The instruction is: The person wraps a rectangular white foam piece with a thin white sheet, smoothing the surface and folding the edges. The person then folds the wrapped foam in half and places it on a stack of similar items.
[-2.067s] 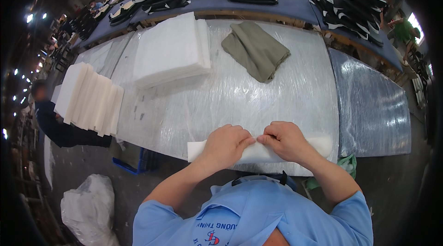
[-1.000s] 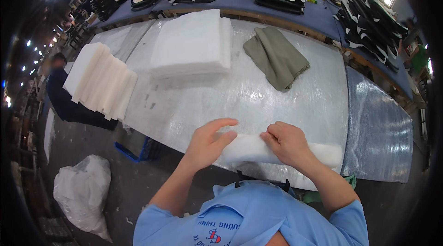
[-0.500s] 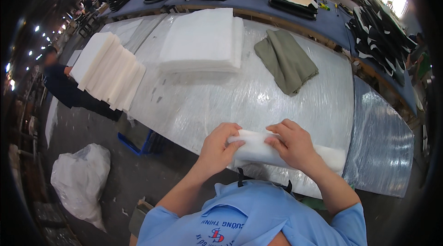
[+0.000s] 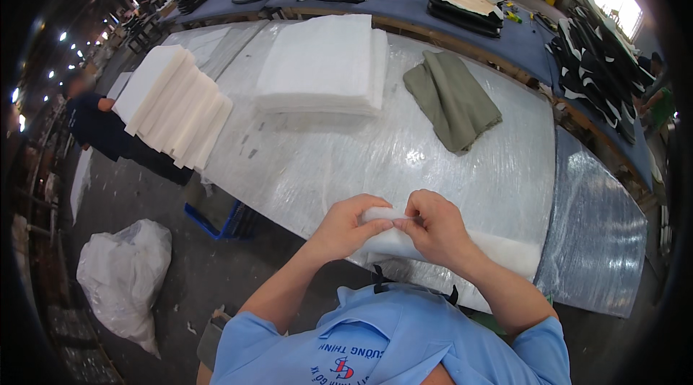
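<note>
A long white strip of soft padding [image 4: 505, 251] lies along the near edge of the plastic-covered table [image 4: 346, 161]. My left hand [image 4: 349, 226] and my right hand [image 4: 432, 226] both pinch its left end, which is folded or rolled up between my fingers. The two hands almost touch, fingertips meeting over the white bundle. The rest of the strip runs out to the right, under my right forearm.
On the table stand a stack of white padding sheets [image 4: 325, 64], a fanned pile of white pieces [image 4: 177, 107] at the left edge and a folded olive cloth [image 4: 452, 98]. Dark shaped parts [image 4: 599, 60] cover a blue table behind. A person [image 4: 101, 129] and a white sack [image 4: 123, 277] are at left.
My hands have come closer together and gathered the strip's left end into a tighter roll. The view has shifted slightly toward the left.
</note>
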Demonstrator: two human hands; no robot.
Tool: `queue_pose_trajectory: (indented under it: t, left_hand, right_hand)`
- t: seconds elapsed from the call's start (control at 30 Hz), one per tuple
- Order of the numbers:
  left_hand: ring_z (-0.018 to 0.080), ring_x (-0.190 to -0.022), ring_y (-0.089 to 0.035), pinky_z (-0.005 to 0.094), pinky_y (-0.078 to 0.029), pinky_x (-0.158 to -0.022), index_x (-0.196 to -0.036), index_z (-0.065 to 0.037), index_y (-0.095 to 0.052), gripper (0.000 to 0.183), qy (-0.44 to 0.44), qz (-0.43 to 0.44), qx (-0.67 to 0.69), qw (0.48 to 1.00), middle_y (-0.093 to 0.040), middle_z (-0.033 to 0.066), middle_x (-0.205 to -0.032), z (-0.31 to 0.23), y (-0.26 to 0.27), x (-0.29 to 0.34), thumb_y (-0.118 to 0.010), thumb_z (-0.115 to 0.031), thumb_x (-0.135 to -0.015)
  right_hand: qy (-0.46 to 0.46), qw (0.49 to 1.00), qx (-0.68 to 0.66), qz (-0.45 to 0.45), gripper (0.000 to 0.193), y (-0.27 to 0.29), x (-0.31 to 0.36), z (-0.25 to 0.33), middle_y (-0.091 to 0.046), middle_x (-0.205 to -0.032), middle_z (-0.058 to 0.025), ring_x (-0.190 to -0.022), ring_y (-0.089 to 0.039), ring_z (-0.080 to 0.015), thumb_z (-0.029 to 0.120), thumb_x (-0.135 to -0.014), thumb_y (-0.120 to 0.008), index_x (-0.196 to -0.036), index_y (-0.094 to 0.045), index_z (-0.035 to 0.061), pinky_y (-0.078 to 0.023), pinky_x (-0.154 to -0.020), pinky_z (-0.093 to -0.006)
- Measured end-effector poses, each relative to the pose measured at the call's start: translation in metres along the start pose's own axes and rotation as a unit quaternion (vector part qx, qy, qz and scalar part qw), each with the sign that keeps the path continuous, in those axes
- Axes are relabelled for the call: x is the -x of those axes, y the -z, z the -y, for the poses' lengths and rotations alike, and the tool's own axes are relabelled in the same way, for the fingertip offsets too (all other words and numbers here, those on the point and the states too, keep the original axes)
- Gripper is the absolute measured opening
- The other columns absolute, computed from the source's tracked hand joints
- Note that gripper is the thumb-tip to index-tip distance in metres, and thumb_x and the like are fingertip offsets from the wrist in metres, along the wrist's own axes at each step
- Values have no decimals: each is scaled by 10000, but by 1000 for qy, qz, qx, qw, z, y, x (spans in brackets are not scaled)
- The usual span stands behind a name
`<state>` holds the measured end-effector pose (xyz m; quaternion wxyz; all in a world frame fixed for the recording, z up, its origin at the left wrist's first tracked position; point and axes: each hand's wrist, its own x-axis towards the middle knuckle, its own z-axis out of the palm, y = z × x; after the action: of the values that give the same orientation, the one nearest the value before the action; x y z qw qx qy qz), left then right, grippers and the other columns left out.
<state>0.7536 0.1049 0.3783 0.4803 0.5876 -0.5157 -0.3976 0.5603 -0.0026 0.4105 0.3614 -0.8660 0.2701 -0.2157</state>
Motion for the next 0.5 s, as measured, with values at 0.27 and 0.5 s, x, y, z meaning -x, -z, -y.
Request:
queue_pose_trajectory:
  t: [0.27, 0.5]
  left_hand:
    - [118, -733, -616, 304, -488, -672, -966, 11, -728, 253, 64, -50, -17, 997, -695, 80, -788, 12, -15, -6, -657, -230, -995]
    - [118, -684, -583, 315, -470, -635, -938, 18, -724, 258, 56, -69, 3, 996, -663, 81, -726, 21, -17, -12, -650, -224, -990]
  right_hand:
    - [-102, 992, 14, 74, 295, 0, -2, 5, -620, -760, -164, -682, -598, -300, 271, -928, -721, -862, -567, 28, -469, -651, -418]
    - [-61, 979, 61, 187, 338, 29, -18, 4, -640, -892, -179, -816, -637, -332, 332, -975, -681, -894, -590, 17, -475, -722, -449]
